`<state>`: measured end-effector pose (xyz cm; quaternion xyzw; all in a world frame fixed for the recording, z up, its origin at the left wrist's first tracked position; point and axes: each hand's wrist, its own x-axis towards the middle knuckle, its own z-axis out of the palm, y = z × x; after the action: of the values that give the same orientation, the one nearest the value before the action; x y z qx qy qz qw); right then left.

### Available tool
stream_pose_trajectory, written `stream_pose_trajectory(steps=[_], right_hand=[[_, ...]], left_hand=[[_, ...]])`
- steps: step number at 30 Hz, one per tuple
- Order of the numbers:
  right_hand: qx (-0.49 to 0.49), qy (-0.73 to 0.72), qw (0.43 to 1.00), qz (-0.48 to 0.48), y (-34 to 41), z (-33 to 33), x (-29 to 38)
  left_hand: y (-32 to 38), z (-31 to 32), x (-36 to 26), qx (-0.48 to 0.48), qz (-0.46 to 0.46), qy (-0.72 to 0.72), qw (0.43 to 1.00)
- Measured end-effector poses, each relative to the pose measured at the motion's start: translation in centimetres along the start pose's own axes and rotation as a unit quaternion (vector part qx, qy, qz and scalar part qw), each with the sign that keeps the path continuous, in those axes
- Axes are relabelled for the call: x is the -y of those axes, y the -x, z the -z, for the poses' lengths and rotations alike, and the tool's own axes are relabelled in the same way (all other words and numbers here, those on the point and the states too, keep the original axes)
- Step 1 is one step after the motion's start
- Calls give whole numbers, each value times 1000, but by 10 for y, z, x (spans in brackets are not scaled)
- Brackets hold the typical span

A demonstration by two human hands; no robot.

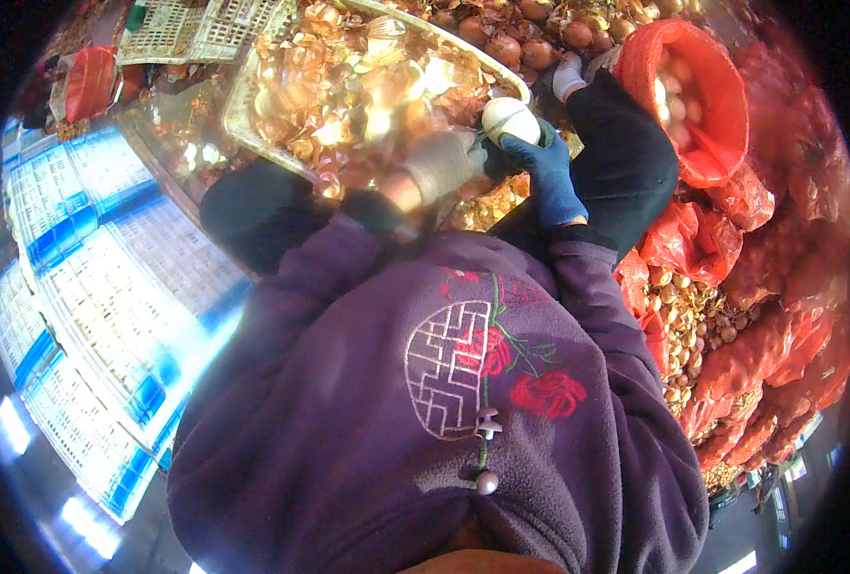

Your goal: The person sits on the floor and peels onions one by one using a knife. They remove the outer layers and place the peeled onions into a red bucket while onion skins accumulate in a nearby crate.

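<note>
My right hand [548,168], in a blue glove, holds a pale peeled onion [511,120] near the rim of a crate. Close to its left side, my left hand [443,165], in a greyish glove, is blurred by motion; its fingers point toward the onion, and whether they grip anything is unclear. Beyond both hands lies a pale plastic crate [242,115] full of loose onion skins [310,93] and several pale onion pieces. More skins [493,204] lie below the hands, between my legs.
Unpeeled onions [504,50] are heaped beyond the crate. An open red mesh bag [730,122] with peeled onions stands at right, above more filled red bags [755,359]. Blue and white slatted crates [131,287] are at left. A small white-covered hand or foot [568,75] shows near my knee.
</note>
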<state>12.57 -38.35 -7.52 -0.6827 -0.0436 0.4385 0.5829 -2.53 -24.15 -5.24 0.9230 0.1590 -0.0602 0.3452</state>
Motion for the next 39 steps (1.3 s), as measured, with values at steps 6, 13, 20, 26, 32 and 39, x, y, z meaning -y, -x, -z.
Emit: stream_pose_trajectory(steps=[6,13,20,26,32,39], right_hand=[[23,11,999,36,5,0,2],[49,-23,998,41,8,2,7],[24,24,997,70,1,3,-4],[11,117,992,51,-5,-4,2],[67,-157,985,-33,-5,0,-1],[114,-220,966,-75,-5,-6,-5]], left_hand=[[-3,-18,-1,57,126,32,990],[-11,-26,-6,20,52,-65,996],[-35,-17,-22,161,165,-77,970],[-32,-16,-22,114,117,-118,979],[-10,-21,-19,63,124,-90,986],[10,-14,-14,86,176,-33,980]])
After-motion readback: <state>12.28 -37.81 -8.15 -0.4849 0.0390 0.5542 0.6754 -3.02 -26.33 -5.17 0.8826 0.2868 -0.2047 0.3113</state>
